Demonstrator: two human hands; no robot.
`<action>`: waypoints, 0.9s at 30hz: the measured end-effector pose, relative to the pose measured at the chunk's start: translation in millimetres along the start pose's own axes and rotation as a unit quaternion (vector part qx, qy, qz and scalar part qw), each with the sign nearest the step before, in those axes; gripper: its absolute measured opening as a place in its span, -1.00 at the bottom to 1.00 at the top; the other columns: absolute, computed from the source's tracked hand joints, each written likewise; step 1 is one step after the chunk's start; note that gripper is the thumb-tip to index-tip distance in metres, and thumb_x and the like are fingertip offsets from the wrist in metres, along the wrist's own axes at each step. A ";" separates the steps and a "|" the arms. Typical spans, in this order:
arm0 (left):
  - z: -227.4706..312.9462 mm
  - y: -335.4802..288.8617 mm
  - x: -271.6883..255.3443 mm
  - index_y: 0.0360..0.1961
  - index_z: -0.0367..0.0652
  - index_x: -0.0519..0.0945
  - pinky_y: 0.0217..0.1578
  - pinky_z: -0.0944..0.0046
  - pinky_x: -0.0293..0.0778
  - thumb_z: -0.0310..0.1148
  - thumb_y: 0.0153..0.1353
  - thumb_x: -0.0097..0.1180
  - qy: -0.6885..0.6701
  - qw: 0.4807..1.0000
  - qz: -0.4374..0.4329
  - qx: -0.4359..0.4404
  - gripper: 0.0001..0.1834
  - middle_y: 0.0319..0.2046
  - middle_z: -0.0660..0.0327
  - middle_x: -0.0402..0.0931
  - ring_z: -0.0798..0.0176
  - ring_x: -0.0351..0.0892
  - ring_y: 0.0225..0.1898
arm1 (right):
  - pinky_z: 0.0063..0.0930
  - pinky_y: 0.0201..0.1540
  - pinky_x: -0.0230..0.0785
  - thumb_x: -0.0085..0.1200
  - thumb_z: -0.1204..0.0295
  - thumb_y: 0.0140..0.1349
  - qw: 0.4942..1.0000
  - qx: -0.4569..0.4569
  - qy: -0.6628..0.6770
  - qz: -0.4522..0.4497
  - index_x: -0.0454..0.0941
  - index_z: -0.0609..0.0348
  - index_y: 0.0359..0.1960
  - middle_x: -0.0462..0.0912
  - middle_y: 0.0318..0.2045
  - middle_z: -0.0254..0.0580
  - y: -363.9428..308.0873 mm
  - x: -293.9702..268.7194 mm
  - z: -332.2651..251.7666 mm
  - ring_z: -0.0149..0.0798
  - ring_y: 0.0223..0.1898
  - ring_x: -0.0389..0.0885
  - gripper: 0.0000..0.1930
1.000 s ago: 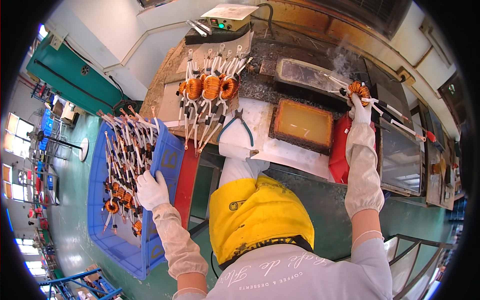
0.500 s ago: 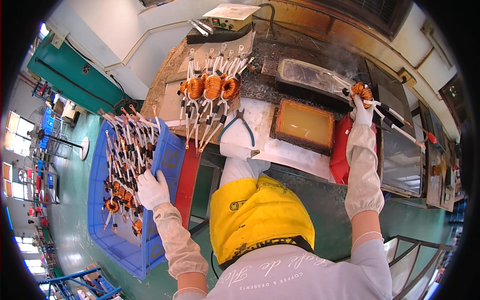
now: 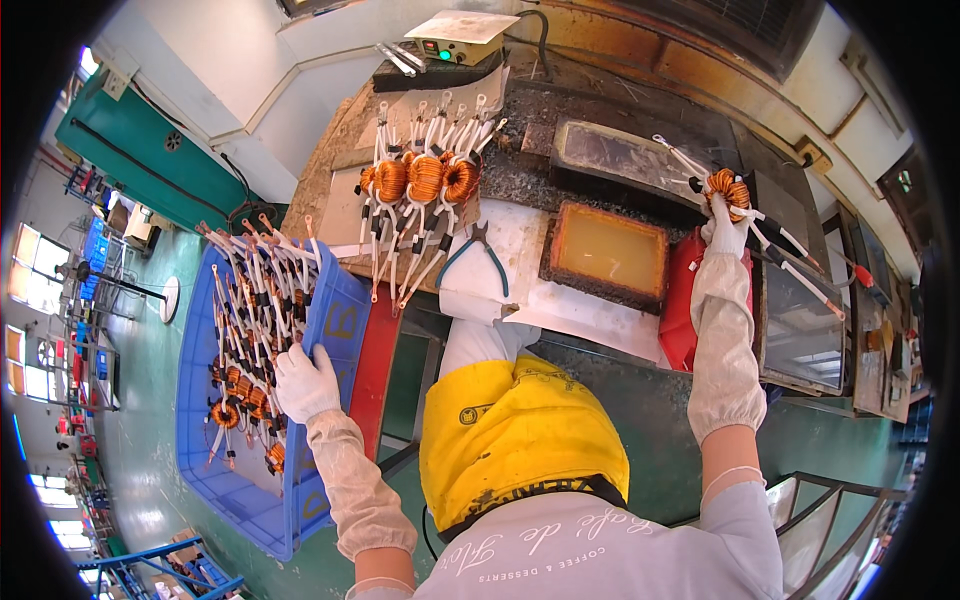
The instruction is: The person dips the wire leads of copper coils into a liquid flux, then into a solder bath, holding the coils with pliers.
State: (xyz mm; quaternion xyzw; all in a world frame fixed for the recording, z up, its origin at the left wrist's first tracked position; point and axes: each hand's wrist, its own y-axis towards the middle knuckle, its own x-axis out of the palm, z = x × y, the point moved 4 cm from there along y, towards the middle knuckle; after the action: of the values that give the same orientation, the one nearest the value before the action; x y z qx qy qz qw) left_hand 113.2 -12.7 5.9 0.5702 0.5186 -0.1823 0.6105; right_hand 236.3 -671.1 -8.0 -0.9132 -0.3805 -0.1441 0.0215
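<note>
My right hand point(image 3: 724, 232), in a white glove, is closed around a copper-wound toroidal coil point(image 3: 727, 189) above the far right part of the bench. White sleeved leads stick out from it on both sides, some with lugs. My left hand point(image 3: 305, 384), also gloved, is at the right side of a blue plastic bin point(image 3: 335, 325). Its fingers look loosely spread beside the leads of several toroidal coils point(image 3: 240, 385) heaped inside; the fingertips' contact is unclear. On the bench stands a row of similar coils point(image 3: 424, 178), leads pointing toward and away from me.
Pliers with teal handles point(image 3: 478, 262) lie on white paper. A rectangular pot of yellowish liquid point(image 3: 610, 246) is right of them, with a long dark-walled trough point(image 3: 625, 158) behind. A red container point(image 3: 683, 320) stands under my right forearm. A control box point(image 3: 460, 45) sits at the back.
The coil in my right hand has tilted and shifted slightly, its leads swinging. Smoke above the trough has thinned. A green light now shows on the control box. My left hand has barely moved.
</note>
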 end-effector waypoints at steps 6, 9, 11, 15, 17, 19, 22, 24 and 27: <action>0.8 0.9 -0.3 -0.26 -0.08 0.51 -0.39 0.06 0.50 -0.06 0.14 0.15 0.003 1.000 -0.005 -0.001 -0.67 -0.34 0.17 0.47 0.06 0.56 -0.29 | -0.66 -0.76 -0.11 0.25 0.38 0.17 0.999 -0.012 0.022 0.030 0.39 0.08 -0.12 0.57 -0.54 -0.19 -2.3 1.2 0.2 -0.61 -0.83 0.09 -0.69; 0.7 1.1 -0.7 -0.27 -0.08 0.50 -0.39 0.05 0.50 -0.06 0.14 0.15 0.001 1.000 -0.005 -0.001 -0.67 -0.34 0.17 0.47 0.05 0.56 -0.29 | -0.66 -0.76 -0.11 0.25 0.38 0.17 0.999 -0.020 0.026 0.033 0.40 0.07 -0.12 0.58 -0.54 -0.19 1.4 -3.1 1.0 -0.61 -0.83 0.08 -0.69; 0.4 1.1 -0.7 -0.28 -0.08 0.50 -0.39 0.05 0.50 -0.06 0.14 0.16 -0.001 1.000 -0.002 -0.003 -0.68 -0.35 0.17 0.46 0.05 0.56 -0.29 | -0.66 -0.77 -0.10 0.24 0.42 0.15 1.000 0.000 0.028 0.011 0.33 0.03 -0.05 0.58 -0.52 -0.18 6.7 -4.8 2.6 -0.60 -0.83 0.12 -0.62; -1.1 -1.8 0.0 -0.28 -0.08 0.49 -0.38 0.06 0.49 -0.07 0.12 0.16 0.000 1.000 -0.003 -0.005 -0.68 -0.36 0.17 0.45 0.05 0.55 -0.29 | -0.66 -0.77 -0.10 0.24 0.42 0.15 0.999 -0.010 0.043 0.010 0.31 0.01 -0.03 0.59 -0.51 -0.18 -0.8 -5.5 1.7 -0.60 -0.83 0.11 -0.60; -0.3 -2.8 1.5 -0.28 -0.08 0.49 -0.38 0.06 0.49 -0.07 0.12 0.17 0.000 1.000 -0.005 -0.006 -0.68 -0.36 0.17 0.45 0.05 0.55 -0.30 | -0.66 -0.76 -0.10 0.24 0.42 0.15 0.999 -0.013 0.050 0.014 0.30 0.00 -0.01 0.59 -0.51 -0.19 -2.2 -6.2 1.7 -0.60 -0.83 0.12 -0.58; 3.7 -2.8 2.9 -0.29 -0.08 0.49 -0.37 0.07 0.48 -0.08 0.12 0.17 -0.007 1.000 0.016 0.006 -0.69 -0.36 0.17 0.44 0.05 0.54 -0.30 | -0.66 -0.76 -0.10 0.23 0.43 0.16 0.998 -0.017 0.055 0.016 0.30 0.00 -0.02 0.59 -0.50 -0.18 -1.1 -7.3 3.7 -0.60 -0.82 0.12 -0.59; -1.5 -1.8 -4.8 -0.28 -0.07 0.48 -0.37 0.07 0.49 -0.09 0.13 0.16 -0.020 1.000 0.018 -0.004 -0.70 -0.35 0.18 0.43 0.06 0.54 -0.29 | -0.67 -0.75 -0.12 0.24 0.43 0.16 0.998 -0.014 0.062 0.028 0.31 -0.03 -0.05 0.51 -0.56 -0.32 -1.2 -4.7 -4.1 -0.61 -0.82 0.09 -0.61; -2.4 -0.8 -3.5 -0.28 -0.07 0.48 -0.37 0.08 0.49 -0.10 0.13 0.16 -0.019 1.000 0.021 -0.002 -0.70 -0.35 0.18 0.43 0.07 0.53 -0.28 | -0.67 -0.75 -0.12 0.25 0.43 0.15 0.997 -0.007 0.068 0.026 0.33 -0.03 -0.09 0.49 -0.58 -0.35 -2.6 0.2 -6.4 -0.61 -0.82 0.09 -0.64; -1.6 0.2 -2.3 -0.29 -0.07 0.46 -0.36 0.08 0.49 -0.11 0.13 0.15 -0.019 1.000 0.007 -0.004 -0.71 -0.35 0.19 0.41 0.08 0.53 -0.28 | -0.68 -0.76 -0.14 0.27 0.37 0.15 0.995 0.010 0.089 0.049 0.45 -0.05 -0.23 0.54 -0.56 -0.34 -15.6 1.5 -13.6 -0.63 -0.82 0.06 -0.77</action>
State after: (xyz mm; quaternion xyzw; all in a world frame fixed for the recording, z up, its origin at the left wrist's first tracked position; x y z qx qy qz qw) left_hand 111.9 -12.1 8.3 0.5677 0.5034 -0.1873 0.6239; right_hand 223.1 -661.0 4.3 -0.9138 -0.3336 -0.2201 0.0718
